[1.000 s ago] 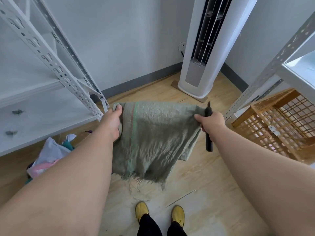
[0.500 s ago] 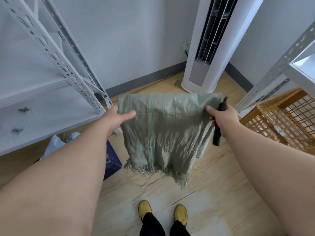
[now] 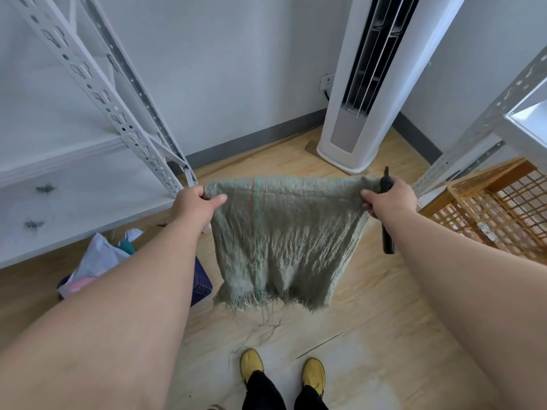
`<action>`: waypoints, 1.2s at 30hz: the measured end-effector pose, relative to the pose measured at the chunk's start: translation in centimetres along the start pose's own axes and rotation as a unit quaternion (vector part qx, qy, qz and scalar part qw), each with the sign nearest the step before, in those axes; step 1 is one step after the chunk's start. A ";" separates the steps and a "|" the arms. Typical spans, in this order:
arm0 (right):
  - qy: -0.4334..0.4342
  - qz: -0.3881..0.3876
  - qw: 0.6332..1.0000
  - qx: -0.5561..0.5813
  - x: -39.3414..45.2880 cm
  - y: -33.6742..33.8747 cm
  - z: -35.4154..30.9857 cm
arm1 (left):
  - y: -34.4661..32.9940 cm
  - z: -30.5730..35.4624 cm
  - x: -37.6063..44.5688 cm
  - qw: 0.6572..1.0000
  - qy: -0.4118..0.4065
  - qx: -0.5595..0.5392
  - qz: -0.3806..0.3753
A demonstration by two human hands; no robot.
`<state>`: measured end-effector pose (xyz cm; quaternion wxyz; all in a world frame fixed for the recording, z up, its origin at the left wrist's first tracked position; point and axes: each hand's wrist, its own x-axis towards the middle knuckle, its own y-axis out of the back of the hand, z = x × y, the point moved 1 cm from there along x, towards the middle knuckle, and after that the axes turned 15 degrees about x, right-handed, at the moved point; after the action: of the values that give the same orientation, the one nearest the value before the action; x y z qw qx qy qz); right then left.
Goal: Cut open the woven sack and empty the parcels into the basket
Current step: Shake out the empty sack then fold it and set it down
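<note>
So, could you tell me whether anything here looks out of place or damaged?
Yes. The parcels lie on the floor by the left shelf, not in the basket on the right. The woven sack, held up by the left hand and right hand, hangs limp with a frayed lower edge.

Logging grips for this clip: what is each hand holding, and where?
Left hand pinches the woven sack at its upper left corner; right hand grips the upper right corner plus a black tool.
</note>
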<state>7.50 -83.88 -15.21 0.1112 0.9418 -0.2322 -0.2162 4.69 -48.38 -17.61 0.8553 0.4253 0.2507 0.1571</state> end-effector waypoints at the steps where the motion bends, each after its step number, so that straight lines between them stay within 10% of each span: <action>1: 0.021 0.012 1.000 -0.006 0.1 -0.1 -0.5 | 0.3 0.3 -0.1 1.000 0.003 -0.013 0.006; 6: 0.204 0.038 0.964 -0.164 -0.2 -1.3 -3.8 | 1.8 2.8 -0.1 0.983 0.001 -0.185 -0.018; 12: 0.313 -0.255 0.864 -0.302 -2.6 -6.8 -7.9 | 3.6 7.6 1.1 0.969 -0.063 -0.236 -0.046; 16: 0.275 -0.266 0.871 -0.309 -2.3 -10.7 -8.4 | 3.8 9.8 2.7 0.949 -0.091 -0.297 -0.052; 21: 0.051 -0.240 0.965 -0.096 -0.1 -15.0 -10.0 | 3.1 8.9 5.5 0.965 -0.108 -0.233 -0.060; 25: -0.107 -0.190 0.976 -0.009 2.3 -17.9 -11.6 | 2.6 4.0 6.4 0.951 -0.030 -0.161 -0.262; 31: -0.186 -0.127 0.972 0.068 6.3 -21.4 -14.1 | 0.1 4.0 6.9 0.824 -0.055 -0.286 -0.487; 36: -0.214 -0.105 0.966 0.097 8.9 -23.6 -15.3 | -3.4 6.7 8.2 0.906 -0.106 -0.104 -0.396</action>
<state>30.77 -66.02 -12.21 -0.0564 0.8991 -0.1701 -0.3993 15.41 -50.80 -19.35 0.9082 0.2140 0.2882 -0.2154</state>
